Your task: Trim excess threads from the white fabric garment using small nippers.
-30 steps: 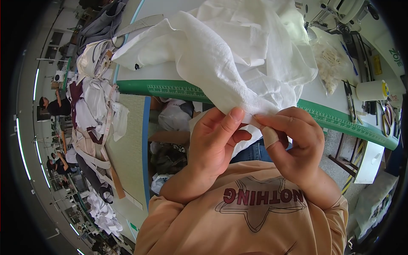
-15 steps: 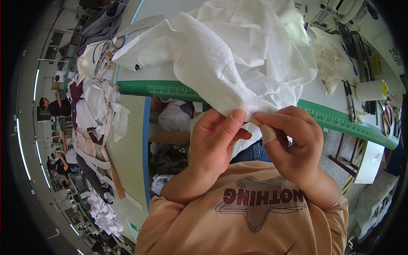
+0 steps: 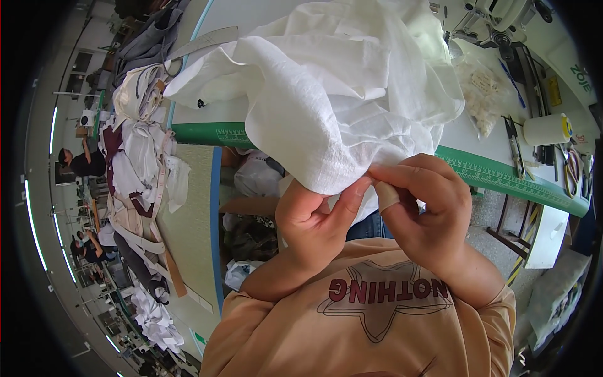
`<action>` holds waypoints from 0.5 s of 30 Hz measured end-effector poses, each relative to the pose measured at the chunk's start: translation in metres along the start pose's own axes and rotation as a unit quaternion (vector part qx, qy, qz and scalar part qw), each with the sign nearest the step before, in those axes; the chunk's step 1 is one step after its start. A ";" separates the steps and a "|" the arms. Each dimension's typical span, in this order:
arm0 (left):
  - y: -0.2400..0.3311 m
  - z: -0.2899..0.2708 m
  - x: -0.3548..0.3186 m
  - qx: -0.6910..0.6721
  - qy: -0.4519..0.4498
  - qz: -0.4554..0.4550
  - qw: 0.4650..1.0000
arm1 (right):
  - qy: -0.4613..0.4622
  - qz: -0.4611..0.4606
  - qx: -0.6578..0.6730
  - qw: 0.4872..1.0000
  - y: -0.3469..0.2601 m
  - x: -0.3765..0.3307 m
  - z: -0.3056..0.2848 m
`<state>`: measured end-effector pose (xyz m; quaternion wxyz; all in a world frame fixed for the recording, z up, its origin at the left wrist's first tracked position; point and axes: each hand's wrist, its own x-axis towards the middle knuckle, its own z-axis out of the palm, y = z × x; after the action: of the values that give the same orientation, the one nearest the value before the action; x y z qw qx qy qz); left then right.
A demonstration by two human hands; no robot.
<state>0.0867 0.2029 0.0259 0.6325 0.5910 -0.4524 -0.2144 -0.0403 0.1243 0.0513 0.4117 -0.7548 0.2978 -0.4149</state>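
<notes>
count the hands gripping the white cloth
2. The left hand pinches the hanging edge of the white cloth with thumb up; the right hand, one finger taped, pinches the same edge beside it. No other hands touch it.

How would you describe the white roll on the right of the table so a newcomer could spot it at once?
Start at the table's green ruler-marked front edge and follow it to the right. Just behind it, past the black-handled snips, a white roll lies on its side. It is the only smooth cylinder there, unlike the crumpled white cloth the hands pinch.
</notes>
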 end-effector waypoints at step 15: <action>0.016 -0.002 0.014 -0.311 -0.035 -0.180 0.933 | -0.003 -0.038 0.049 0.998 0.003 0.001 -0.006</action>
<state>0.0910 0.1966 0.0460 0.7189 0.4285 -0.2715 -0.4752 -0.0455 0.1203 0.0512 0.4332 -0.7455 0.2468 -0.4422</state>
